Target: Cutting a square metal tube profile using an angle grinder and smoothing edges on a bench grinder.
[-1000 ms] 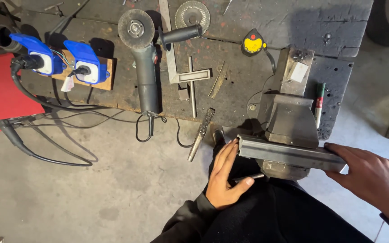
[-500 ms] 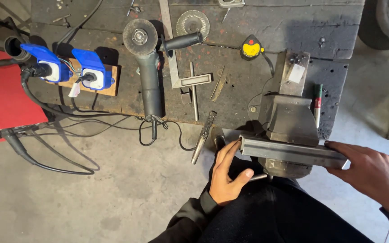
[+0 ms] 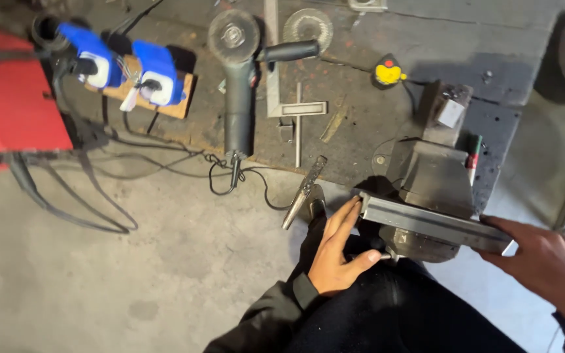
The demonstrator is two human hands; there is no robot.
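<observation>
Here, the dark, stained steel workbench [image 3: 387,39] fills the upper part of the view and serves as the reference for all else. Off its left end stands a red box-shaped machine [image 3: 8,98] with black cables [image 3: 80,196] trailing onto the concrete floor. At the bench's near right corner a grey bench vise [image 3: 429,173] is mounted; a long grey steel bar [image 3: 426,222] lies level across the vise's near side and appears to sit in the vise, overhanging the bench edge on both sides. The left hand [image 3: 335,252] lies open and flat, fingers extended against the left end of the bar, thumb beside the vise handle; it is not closed on anything. The right hand [image 3: 547,265] rests with spread fingers touching the right end of the bar, not clenched. Near the bench's middle lies a black angle grinder [image 3: 240,85] with a side handle, its cord hanging over the front edge. To its left, two blue plugs [image 3: 129,65] sit on a small wooden board [image 3: 178,98]. Right of the grinder lie a steel try square [image 3: 289,108] and, further right, a yellow tape measure [image 3: 387,72].
</observation>
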